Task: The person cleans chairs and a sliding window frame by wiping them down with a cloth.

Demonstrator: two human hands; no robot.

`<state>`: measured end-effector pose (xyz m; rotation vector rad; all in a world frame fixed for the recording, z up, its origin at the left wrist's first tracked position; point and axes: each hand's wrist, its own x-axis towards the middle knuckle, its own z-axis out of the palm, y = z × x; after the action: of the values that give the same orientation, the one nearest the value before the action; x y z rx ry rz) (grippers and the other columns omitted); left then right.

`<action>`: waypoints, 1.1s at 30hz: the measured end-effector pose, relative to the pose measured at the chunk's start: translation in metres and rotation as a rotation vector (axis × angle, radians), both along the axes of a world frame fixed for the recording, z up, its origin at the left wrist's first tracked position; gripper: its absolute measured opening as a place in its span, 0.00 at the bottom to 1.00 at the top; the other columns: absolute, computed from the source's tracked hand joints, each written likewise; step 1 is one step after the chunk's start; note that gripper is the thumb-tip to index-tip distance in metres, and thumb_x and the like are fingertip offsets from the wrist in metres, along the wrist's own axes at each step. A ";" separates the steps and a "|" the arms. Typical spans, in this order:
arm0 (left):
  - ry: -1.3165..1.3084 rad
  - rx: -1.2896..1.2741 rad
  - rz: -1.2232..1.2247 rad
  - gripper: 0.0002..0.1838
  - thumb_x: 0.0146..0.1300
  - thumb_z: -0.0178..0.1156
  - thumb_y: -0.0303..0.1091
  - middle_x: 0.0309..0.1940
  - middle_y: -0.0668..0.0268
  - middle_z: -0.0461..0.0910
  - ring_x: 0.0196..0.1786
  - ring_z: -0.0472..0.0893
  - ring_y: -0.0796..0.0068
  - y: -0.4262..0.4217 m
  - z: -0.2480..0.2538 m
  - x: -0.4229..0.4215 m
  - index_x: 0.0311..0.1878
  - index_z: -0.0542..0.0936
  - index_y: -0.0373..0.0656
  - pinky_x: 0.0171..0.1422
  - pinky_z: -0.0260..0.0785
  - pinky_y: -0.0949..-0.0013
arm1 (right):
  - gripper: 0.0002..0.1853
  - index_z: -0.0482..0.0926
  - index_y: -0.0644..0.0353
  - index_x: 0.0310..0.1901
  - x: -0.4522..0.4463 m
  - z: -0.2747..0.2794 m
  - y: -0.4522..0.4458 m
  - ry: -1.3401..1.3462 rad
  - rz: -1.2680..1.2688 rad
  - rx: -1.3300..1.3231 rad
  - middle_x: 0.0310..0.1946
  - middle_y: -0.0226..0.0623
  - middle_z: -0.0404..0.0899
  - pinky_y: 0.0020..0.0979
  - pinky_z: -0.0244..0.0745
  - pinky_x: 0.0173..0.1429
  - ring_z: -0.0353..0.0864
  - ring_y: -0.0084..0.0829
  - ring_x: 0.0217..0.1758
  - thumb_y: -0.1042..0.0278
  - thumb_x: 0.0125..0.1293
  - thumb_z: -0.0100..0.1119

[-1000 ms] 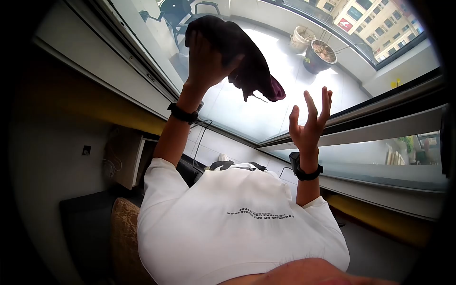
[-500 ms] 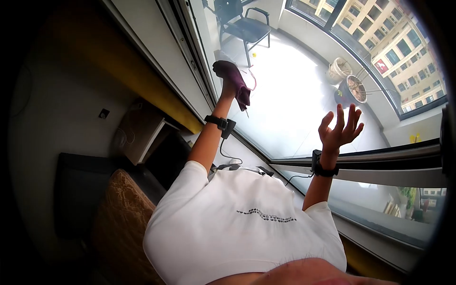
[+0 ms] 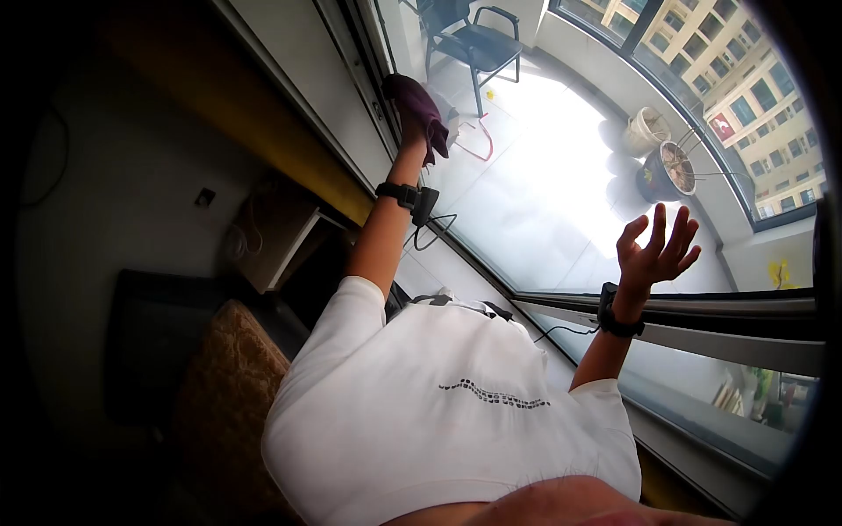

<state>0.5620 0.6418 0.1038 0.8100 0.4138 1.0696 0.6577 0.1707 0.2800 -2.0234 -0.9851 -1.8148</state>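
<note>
Holding purple cloth [image 3: 421, 107] beside the door frame [image 3: 361, 88], upper left of centre: left hand [image 3: 411, 131]. Right hand [image 3: 654, 252] spread, empty. Cloth unreleased; extent completed unclear.

Daylight from the window [image 3: 640, 26] hits you hard, glaring white off the floor [image 3: 553, 167]. To your left, the wall [image 3: 114, 202] sinks into shadow; wide-lens distortion bends your edges into black corners.

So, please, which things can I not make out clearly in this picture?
Head view: the fingers of the left hand, hidden by the purple cloth.
Head view: the top of the armchair, cut off by the upper edge.
Head view: the lettering on the white T-shirt, too small and blurred.
</note>
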 end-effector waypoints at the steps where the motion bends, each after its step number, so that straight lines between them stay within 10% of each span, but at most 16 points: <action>1: 0.049 0.000 0.005 0.33 0.75 0.42 0.59 0.70 0.71 0.62 0.70 0.62 0.74 -0.008 -0.022 -0.004 0.75 0.58 0.51 0.76 0.51 0.65 | 0.18 0.81 0.47 0.54 0.001 0.000 0.000 -0.014 0.010 0.007 0.63 0.37 0.76 0.44 0.40 0.81 0.69 0.38 0.72 0.59 0.62 0.60; 5: 0.368 0.083 0.044 0.30 0.76 0.40 0.56 0.69 0.68 0.60 0.69 0.61 0.73 -0.034 -0.042 0.000 0.74 0.56 0.49 0.76 0.49 0.66 | 0.22 0.79 0.46 0.58 0.001 0.000 -0.001 -0.006 0.000 -0.005 0.64 0.39 0.75 0.47 0.38 0.81 0.66 0.38 0.74 0.60 0.60 0.60; 15: 0.123 0.741 0.319 0.13 0.76 0.45 0.39 0.43 0.64 0.68 0.49 0.69 0.71 -0.059 0.122 -0.009 0.52 0.67 0.39 0.62 0.61 0.68 | 0.20 0.81 0.47 0.55 0.002 -0.002 -0.003 0.009 -0.002 0.008 0.64 0.39 0.75 0.47 0.39 0.81 0.66 0.39 0.74 0.60 0.59 0.60; 17: 0.250 0.763 0.392 0.15 0.75 0.45 0.40 0.45 0.63 0.69 0.50 0.69 0.69 -0.053 0.095 -0.006 0.54 0.67 0.38 0.63 0.61 0.66 | 0.20 0.81 0.47 0.55 0.002 -0.002 -0.003 0.008 0.003 0.014 0.64 0.39 0.75 0.47 0.39 0.81 0.66 0.39 0.74 0.60 0.60 0.60; 18: 0.475 0.841 0.468 0.32 0.77 0.42 0.43 0.77 0.52 0.47 0.80 0.45 0.58 -0.028 0.042 -0.003 0.76 0.48 0.36 0.82 0.34 0.61 | 0.20 0.81 0.47 0.55 0.002 -0.002 -0.003 0.008 0.000 0.016 0.64 0.39 0.75 0.47 0.39 0.81 0.66 0.39 0.74 0.60 0.60 0.60; 23: 0.394 0.845 0.338 0.32 0.76 0.42 0.42 0.76 0.47 0.49 0.79 0.48 0.53 -0.038 0.053 -0.014 0.75 0.50 0.33 0.81 0.37 0.57 | 0.20 0.81 0.48 0.55 0.006 -0.003 -0.004 -0.012 0.013 0.015 0.64 0.40 0.76 0.47 0.40 0.81 0.65 0.40 0.74 0.59 0.60 0.59; 25: 0.438 0.947 0.478 0.25 0.74 0.45 0.38 0.64 0.45 0.66 0.67 0.65 0.51 -0.058 0.104 -0.024 0.66 0.62 0.30 0.75 0.51 0.58 | 0.20 0.82 0.48 0.55 0.005 -0.003 -0.005 -0.008 0.012 0.019 0.63 0.41 0.76 0.47 0.40 0.81 0.65 0.40 0.74 0.59 0.60 0.59; 29: 0.491 0.846 0.351 0.31 0.76 0.41 0.41 0.73 0.39 0.53 0.76 0.53 0.44 -0.055 0.102 -0.028 0.71 0.55 0.25 0.80 0.40 0.54 | 0.19 0.82 0.49 0.54 0.005 -0.005 -0.004 0.001 0.005 0.034 0.63 0.40 0.76 0.46 0.41 0.81 0.66 0.40 0.74 0.58 0.61 0.58; 31: 0.453 0.891 0.440 0.22 0.74 0.42 0.35 0.62 0.41 0.67 0.66 0.66 0.45 -0.057 0.096 -0.025 0.64 0.64 0.29 0.73 0.53 0.55 | 0.19 0.82 0.49 0.54 0.004 -0.004 -0.004 0.004 0.009 0.034 0.63 0.40 0.76 0.46 0.41 0.81 0.66 0.40 0.74 0.58 0.61 0.58; 33: 0.538 0.880 0.482 0.30 0.76 0.40 0.40 0.72 0.39 0.55 0.76 0.53 0.45 -0.051 0.076 -0.016 0.70 0.56 0.24 0.81 0.40 0.55 | 0.19 0.82 0.49 0.54 0.003 -0.002 -0.002 -0.005 0.008 0.042 0.63 0.40 0.76 0.46 0.41 0.80 0.66 0.40 0.74 0.58 0.61 0.58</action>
<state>0.5461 0.5908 0.1793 1.8692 0.6154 1.5009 0.6612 0.1691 0.2777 -1.9888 -0.9470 -1.8221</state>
